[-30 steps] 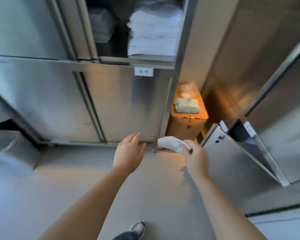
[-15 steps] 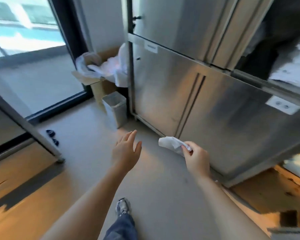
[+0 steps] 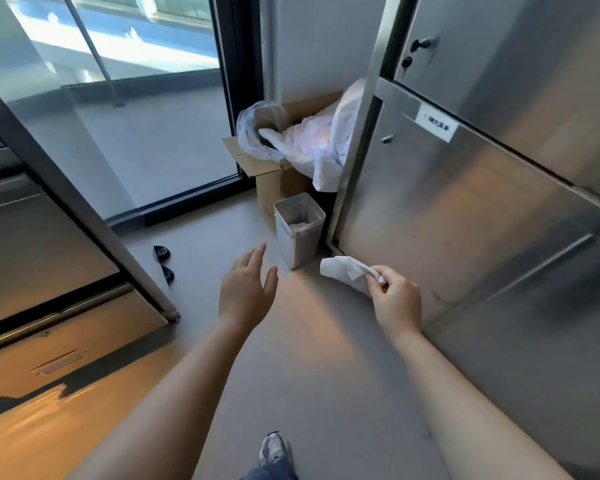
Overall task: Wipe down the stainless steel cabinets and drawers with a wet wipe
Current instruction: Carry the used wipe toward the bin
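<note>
My right hand (image 3: 394, 299) pinches a crumpled white wet wipe (image 3: 343, 270) between thumb and fingers, held in the air just in front of the lower door of the stainless steel cabinet (image 3: 465, 216) on the right. My left hand (image 3: 246, 289) hovers over the floor with straight, spread fingers and holds nothing. A second stainless steel unit with drawers (image 3: 32, 237) stands on the left.
A small grey waste bin (image 3: 298, 233) stands on the floor by the cabinet's corner. Behind it is a cardboard box (image 3: 274, 178) stuffed with white plastic bags (image 3: 312, 140). A glass door (image 3: 136, 116) fills the back. Two small black objects (image 3: 163, 261) lie near the left unit.
The view has swung left along the cabinets, bringing the waste bin, the box and the glass door to the middle. Both hands keep their pose, the wipe still pinched in my right hand.
</note>
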Motion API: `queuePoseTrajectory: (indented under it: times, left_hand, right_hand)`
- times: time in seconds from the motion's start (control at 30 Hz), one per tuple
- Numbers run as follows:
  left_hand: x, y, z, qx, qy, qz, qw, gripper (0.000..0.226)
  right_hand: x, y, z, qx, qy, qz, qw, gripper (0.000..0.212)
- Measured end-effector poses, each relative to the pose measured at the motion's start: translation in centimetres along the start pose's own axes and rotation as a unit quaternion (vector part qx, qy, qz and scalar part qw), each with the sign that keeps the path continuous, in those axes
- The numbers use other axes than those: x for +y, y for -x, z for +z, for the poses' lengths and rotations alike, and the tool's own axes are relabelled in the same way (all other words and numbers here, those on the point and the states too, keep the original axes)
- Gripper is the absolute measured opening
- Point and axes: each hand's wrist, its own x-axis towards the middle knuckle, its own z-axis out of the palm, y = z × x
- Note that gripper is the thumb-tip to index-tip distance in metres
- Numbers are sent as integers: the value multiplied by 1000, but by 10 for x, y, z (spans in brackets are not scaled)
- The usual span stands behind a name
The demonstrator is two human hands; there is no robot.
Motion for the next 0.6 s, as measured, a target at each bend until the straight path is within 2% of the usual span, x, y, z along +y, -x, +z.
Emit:
queuePoseTrajectory:
  times: [0.23, 0.6]
  left_hand:
    - [-16, -83, 0, 4, 13, -14, 1000, 55]
    - [-26, -241, 44, 13, -5, -44, 999, 55]
  right_hand:
    - [-18, -83, 40, -8, 20, 10, 1000, 12]
    - [-6, -246, 116, -61, 26, -1, 998, 11]
